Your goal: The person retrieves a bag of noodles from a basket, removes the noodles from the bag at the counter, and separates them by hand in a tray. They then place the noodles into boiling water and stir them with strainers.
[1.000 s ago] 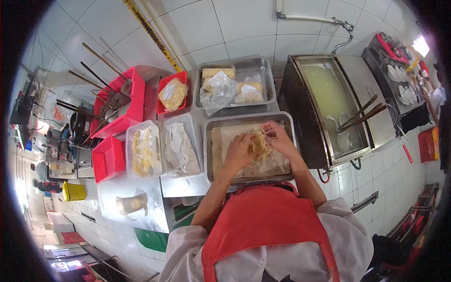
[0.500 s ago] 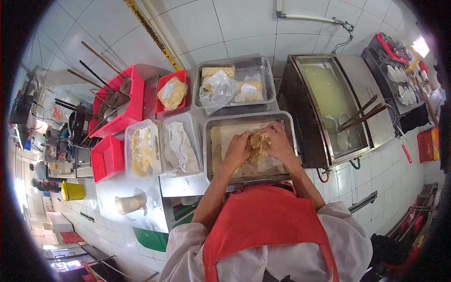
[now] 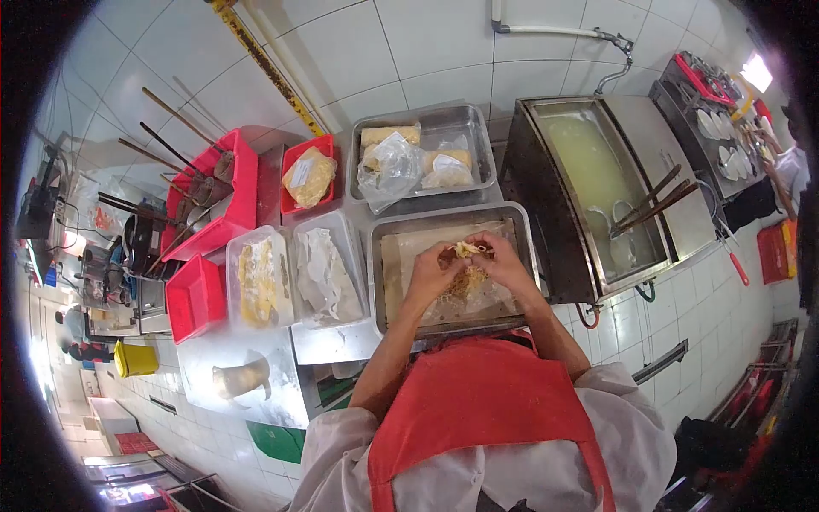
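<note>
Left hand (image 3: 432, 264) reaches over from the near side, its forearm slanting far and rightward, fingers curled around one side of a stringy yellow clump (image 3: 466, 249). Pinched between both hands, the clump is over the middle of the paper-lined metal tray (image 3: 373, 282); whether the strands on its near side hang or lie, I cannot tell. Right hand (image 3: 503, 260), forearm angled far and leftward, grips the other side with bent fingers. Farther right stands a metal vat (image 3: 546, 205) of cloudy liquid.
</note>
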A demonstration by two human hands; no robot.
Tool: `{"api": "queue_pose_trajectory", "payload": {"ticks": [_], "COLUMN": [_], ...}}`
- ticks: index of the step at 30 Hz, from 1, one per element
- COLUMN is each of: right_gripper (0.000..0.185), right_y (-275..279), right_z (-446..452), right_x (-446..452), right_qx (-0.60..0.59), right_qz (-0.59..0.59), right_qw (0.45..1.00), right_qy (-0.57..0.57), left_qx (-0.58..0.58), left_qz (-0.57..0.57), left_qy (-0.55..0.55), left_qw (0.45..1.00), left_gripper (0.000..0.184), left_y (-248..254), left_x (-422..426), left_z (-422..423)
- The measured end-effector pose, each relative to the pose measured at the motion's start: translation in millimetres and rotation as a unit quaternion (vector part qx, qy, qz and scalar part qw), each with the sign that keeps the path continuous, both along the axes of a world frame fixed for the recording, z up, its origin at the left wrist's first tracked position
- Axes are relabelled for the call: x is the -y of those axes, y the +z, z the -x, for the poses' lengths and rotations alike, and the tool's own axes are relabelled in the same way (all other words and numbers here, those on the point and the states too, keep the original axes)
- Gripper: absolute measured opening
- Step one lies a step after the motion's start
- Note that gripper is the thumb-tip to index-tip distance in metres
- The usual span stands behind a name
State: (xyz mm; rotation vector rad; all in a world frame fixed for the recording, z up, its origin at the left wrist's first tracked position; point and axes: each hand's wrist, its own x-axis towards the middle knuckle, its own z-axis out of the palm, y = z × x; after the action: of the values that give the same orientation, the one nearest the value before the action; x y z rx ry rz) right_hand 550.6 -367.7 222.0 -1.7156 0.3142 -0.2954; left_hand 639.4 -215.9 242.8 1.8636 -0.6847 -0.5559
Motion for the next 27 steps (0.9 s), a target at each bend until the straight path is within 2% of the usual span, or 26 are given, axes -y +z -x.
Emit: {"api": "queue_pose_trajectory", "payload": {"ticks": [3, 5, 7, 11, 13, 15, 18, 20, 24, 27], "right_gripper": [0.021, 0.019, 0.018, 0.018, 0.018, 0.02, 0.026, 0.029, 0.028, 0.028], "right_y": [7.9, 6.3, -1.6, -7.2, -8.5, -5.8, 4.8, 4.1, 8.6, 13.0], "right_z": [2.3, 2.9, 4.2, 5.1, 2.4, 3.5, 4.1, 4.1, 1.7, 2.2], "right_x": [1.2, 6.9, 14.9, 15.3, 11.3, 7.5, 2.6, 2.6, 2.1, 4.3], "right_qx": [-0.03, -0.054, -0.081, -0.105, -0.021, -0.013, -0.01, -0.016, 0.004, 0.01], "right_qz": [0.017, 0.029, 0.033, 0.0, -0.014, -0.028, -0.052, -0.063, -0.065, -0.071], "right_qw": [0.999, 0.998, 0.995, 0.994, 0.999, 1.0, 0.998, 0.997, 0.997, 0.997], "right_qy": [0.008, 0.013, 0.044, 0.013, -0.026, -0.008, 0.03, 0.051, 0.03, 0.025], "left_qx": [-0.017, -0.08, -0.068, -0.057, -0.077, -0.096, -0.064, -0.165, -0.185, -0.206], "left_qz": [0.011, 0.042, 0.049, 0.081, 0.092, 0.102, 0.088, 0.115, 0.091, 0.092], "left_qy": [0.004, 0.016, 0.01, -0.023, -0.03, -0.036, -0.038, -0.051, -0.037, -0.067], "left_qw": [1.0, 0.996, 0.996, 0.995, 0.992, 0.99, 0.993, 0.978, 0.978, 0.972], "left_gripper": [0.03, 0.027, 0.027, 0.032, 0.034, 0.036, 0.036, 0.034, 0.029, 0.029], "left_y": [-11.0, -14.3, -18.4, -18.6, -18.7, -18.8, -5.5, -1.8, -4.3, -0.6], "left_x": [2.5, 1.2, 0.2, -0.5, -1.0, -2.0, -1.0, -1.3, -7.0, -5.9], "left_z": [-1.8, -4.6, -7.9, -7.2, -7.8, -8.3, -4.9, -4.5, -12.7, -14.1]}}
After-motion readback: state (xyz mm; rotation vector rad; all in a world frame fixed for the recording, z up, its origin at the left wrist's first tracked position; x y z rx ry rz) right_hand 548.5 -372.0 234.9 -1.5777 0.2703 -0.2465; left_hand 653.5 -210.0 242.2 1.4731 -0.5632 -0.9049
